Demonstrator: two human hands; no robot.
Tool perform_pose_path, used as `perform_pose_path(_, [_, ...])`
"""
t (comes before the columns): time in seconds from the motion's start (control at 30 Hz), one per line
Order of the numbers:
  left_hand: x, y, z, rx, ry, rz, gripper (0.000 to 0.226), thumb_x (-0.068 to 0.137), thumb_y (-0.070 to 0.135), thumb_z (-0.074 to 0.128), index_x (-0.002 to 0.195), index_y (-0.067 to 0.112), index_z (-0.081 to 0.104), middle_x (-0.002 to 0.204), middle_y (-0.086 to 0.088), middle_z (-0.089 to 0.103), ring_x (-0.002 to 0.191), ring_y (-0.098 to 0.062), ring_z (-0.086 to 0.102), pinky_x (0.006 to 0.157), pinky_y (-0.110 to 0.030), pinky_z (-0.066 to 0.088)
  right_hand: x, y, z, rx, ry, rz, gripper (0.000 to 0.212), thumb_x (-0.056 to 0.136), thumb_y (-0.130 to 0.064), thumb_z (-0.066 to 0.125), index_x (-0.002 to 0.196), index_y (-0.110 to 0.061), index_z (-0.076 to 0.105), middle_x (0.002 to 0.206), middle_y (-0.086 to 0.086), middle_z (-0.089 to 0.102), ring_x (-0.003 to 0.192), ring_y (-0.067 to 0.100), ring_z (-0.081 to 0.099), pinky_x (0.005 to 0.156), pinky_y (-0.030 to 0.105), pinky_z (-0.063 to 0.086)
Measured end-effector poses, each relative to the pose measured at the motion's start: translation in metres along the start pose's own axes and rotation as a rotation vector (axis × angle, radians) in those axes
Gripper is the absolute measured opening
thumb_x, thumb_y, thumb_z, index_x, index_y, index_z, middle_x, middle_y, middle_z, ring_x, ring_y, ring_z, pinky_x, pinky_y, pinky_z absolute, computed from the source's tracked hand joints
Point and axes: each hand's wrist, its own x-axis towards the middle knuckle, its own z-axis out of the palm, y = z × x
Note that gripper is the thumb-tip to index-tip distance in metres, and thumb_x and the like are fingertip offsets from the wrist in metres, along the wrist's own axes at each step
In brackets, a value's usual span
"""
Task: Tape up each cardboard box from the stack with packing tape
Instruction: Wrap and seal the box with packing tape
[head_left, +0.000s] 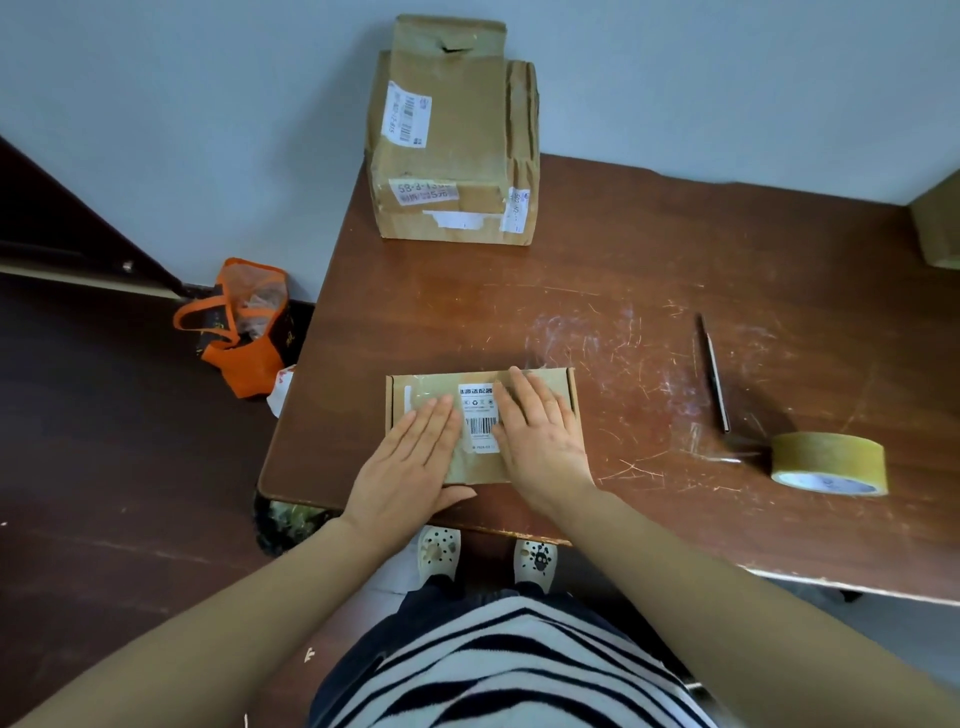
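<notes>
A small flat cardboard box (410, 395) with a white barcode label lies near the front edge of the brown table (649, 270). My left hand (410, 457) lies flat on its left half, fingers straight. My right hand (540, 421) presses flat on its right half, fingertips at the far edge. Clear tape shines along the box's top. A roll of tan packing tape (828, 462) sits on the table to the right, apart from both hands. A stack of larger cardboard boxes (452, 140) stands at the table's far left.
A dark pen-like tool (714, 371) lies between the small box and the tape roll. Another cardboard box (940, 228) shows at the right edge. An orange bag (239, 327) sits on the floor left of the table. The wall runs behind the table.
</notes>
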Motion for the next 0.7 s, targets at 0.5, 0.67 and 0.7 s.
perform_pose_path(0.5, [0.009, 0.017, 0.002, 0.048, 0.025, 0.040, 0.079, 0.090, 0.056, 0.027, 0.143, -0.002, 0.029, 0.150, -0.018, 0.033, 0.139, -0.026, 0.036, 0.116, -0.039, 0.016, 0.030, 0.028, -0.003, 0.116, 0.018, 0.116, 0.047, 0.105, -0.027, 0.018, 0.151, -0.015, 0.020, 0.157, 0.003, 0.019, 0.146, 0.020, 0.004, 0.119, 0.031, 0.002])
perform_pose_path(0.67, [0.000, 0.002, 0.001, 0.041, -0.019, 0.017, 0.081, 0.089, 0.058, 0.027, 0.144, -0.002, 0.026, 0.150, -0.018, 0.033, 0.141, -0.027, 0.032, 0.118, -0.038, 0.011, 0.029, 0.029, 0.000, 0.093, 0.024, 0.106, 0.048, 0.105, -0.027, 0.018, 0.151, -0.015, 0.019, 0.157, 0.003, 0.018, 0.146, 0.020, 0.005, 0.118, 0.030, 0.002])
perform_pose_path(0.7, [-0.003, -0.004, 0.001, 0.043, -0.019, -0.002, 0.082, 0.089, 0.059, 0.026, 0.144, -0.002, 0.026, 0.150, -0.018, 0.034, 0.140, -0.027, 0.031, 0.118, -0.037, 0.011, 0.030, 0.029, 0.000, 0.090, 0.025, 0.104, 0.048, 0.105, -0.028, 0.018, 0.151, -0.015, 0.019, 0.158, 0.002, 0.018, 0.146, 0.020, 0.005, 0.118, 0.030, 0.002])
